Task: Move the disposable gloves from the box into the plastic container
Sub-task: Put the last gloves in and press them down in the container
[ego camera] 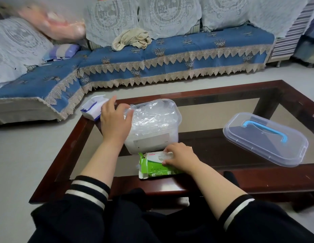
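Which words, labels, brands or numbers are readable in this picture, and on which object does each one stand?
No text can be read with certainty.
Green and white cardboard glove box: a line of dark characters on the green side, too blurred to read; a small red mark on the white top, illegible.
Clear plastic container: a pale label with tiny marks, too small to read.
White and blue packet: no legible print.

Home living room — sofa (170, 55), coffee table (223, 88)
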### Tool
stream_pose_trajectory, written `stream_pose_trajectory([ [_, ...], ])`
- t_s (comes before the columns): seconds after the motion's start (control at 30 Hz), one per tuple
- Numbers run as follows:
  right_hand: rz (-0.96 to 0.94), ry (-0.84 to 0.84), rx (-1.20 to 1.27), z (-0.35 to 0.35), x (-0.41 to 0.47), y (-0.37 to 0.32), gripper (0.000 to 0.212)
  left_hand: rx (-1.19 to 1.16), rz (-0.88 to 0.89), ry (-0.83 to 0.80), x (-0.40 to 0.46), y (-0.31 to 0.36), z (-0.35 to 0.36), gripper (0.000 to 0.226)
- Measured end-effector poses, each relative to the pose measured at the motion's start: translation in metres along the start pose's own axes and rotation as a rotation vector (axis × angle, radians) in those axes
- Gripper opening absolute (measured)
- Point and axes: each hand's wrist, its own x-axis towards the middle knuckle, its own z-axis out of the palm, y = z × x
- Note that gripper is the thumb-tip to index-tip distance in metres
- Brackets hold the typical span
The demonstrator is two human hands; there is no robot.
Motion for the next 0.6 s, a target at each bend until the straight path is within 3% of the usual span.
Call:
stream_pose_trajectory([
  [0.07,0.025,0.021,0.103,-0.003,0.0,-0.002,0.021,-0.223,0.295,0.257,-0.023,0.015,-0.006,0.022],
  [0.1,0.044,0.038,0.174,-0.004,-0.001,-0.003,0.009,-0.298,0.41,0.241,-0.039,0.023,-0.007,0.023],
  [0.13,0.064,0.056,0.231,-0.007,-0.001,-0.002,0.007,-0.343,0.464,0.126,-0.053,0.032,-0.004,0.024],
  [0.23,0.088,0.088,0.328,-0.007,0.0,0.0,0.015,-0.329,0.219,-0.465,-0.085,0.041,0.02,0.041],
  [0.3,0.093,0.101,0.41,-0.006,0.001,0.001,0.014,-0.245,0.07,-0.685,-0.096,0.034,0.036,0.069],
  [0.43,0.076,0.159,0.615,-0.008,0.001,0.0,0.012,-0.15,0.047,-0.7,-0.099,0.024,0.049,0.083],
  [0.6,-0.002,0.54,1.083,-0.022,-0.011,-0.012,0.015,-0.177,0.048,-0.726,-0.099,0.019,0.054,0.08],
])
